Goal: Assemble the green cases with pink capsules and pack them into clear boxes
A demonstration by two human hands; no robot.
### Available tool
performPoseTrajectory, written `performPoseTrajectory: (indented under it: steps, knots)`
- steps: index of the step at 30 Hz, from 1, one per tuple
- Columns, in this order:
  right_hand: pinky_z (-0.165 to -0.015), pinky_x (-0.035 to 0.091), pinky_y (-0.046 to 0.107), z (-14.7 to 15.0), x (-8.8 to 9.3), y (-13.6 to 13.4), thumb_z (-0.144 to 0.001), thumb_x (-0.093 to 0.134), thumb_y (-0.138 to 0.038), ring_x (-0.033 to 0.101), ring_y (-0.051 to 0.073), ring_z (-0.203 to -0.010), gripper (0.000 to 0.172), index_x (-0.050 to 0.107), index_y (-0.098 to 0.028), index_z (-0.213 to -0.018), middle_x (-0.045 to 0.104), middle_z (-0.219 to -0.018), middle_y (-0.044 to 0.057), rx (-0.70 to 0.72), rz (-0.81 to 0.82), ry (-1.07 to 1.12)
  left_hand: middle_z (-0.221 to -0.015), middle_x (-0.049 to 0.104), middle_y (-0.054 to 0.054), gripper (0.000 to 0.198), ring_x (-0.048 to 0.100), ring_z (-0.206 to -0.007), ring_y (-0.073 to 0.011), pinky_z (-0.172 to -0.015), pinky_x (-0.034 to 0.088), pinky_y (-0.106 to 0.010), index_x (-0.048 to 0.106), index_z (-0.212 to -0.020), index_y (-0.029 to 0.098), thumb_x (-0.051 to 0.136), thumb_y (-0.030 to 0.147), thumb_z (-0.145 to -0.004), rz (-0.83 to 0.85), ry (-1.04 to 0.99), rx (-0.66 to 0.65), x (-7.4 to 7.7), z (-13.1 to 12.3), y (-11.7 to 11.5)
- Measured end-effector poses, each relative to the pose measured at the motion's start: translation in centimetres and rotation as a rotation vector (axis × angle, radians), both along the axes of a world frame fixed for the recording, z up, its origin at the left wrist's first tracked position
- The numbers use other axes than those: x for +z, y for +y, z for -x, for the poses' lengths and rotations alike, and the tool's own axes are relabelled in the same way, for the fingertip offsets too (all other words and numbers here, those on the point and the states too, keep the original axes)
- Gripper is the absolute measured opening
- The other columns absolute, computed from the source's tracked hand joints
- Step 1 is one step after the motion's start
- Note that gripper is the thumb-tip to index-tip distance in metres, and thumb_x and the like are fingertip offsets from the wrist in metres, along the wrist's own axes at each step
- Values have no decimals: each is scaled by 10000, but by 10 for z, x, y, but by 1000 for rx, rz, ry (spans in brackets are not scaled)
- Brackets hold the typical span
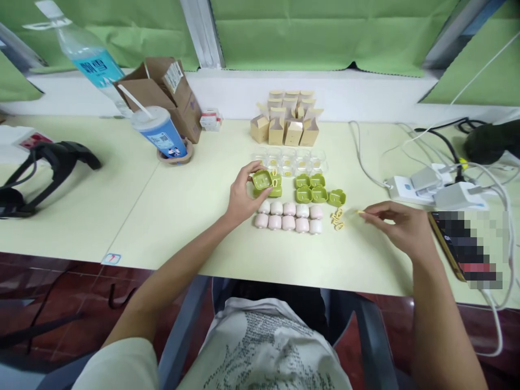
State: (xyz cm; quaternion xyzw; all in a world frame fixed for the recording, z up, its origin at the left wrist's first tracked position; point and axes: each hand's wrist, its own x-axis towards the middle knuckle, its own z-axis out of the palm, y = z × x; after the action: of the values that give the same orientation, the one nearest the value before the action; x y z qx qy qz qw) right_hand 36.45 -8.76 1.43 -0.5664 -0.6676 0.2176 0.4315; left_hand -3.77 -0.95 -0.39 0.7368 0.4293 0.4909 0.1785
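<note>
My left hand grips a small green case, held just above another green case on the pale table. My right hand pinches a tiny yellow piece between thumb and forefinger. Between the hands lie several green cases, two rows of pink cases and a small heap of yellow loops.
Clear plastic trays and small tan cartons stand behind the cases. At the left are a blue cup with a straw, a water bottle, a cardboard box and a black scanner. Chargers and cables crowd the right.
</note>
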Motion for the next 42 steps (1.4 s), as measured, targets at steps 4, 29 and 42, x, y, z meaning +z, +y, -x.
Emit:
performPoseTrajectory:
  steps: [4, 29, 42]
  knots:
    - [-562, 584, 402, 42, 29, 31, -945, 879, -425, 676, 187, -639, 242, 860, -348, -1173, 733, -964, 21, 35, -192, 259, -1450, 748, -163, 652, 732, -1397, -271, -1160, 611, -450, 451, -1550, 246, 764, 410, -1002, -43, 4, -43, -1, -2, -4]
    - [-679, 566, 358, 165, -9, 43, -1055, 790, -155, 739, 192, -779, 29, 789, -184, -1048, 849, -950, 80, 355, -790, -135, -1246, 816, -151, 519, 812, -1194, -286, -1008, 678, -486, 583, -1463, 205, 830, 306, -1018, -537, 138, -307, -7, -17, -12]
    - [-656, 645, 356, 150, -10, 38, -997, 815, -55, 816, 218, -808, 206, 804, -173, -1166, 875, -1020, 123, 361, -719, -67, -1222, 838, -182, 494, 835, -1158, -282, -985, 730, -470, 644, -1448, 142, 829, 356, -1043, -456, 53, -358, -2, -29, -13]
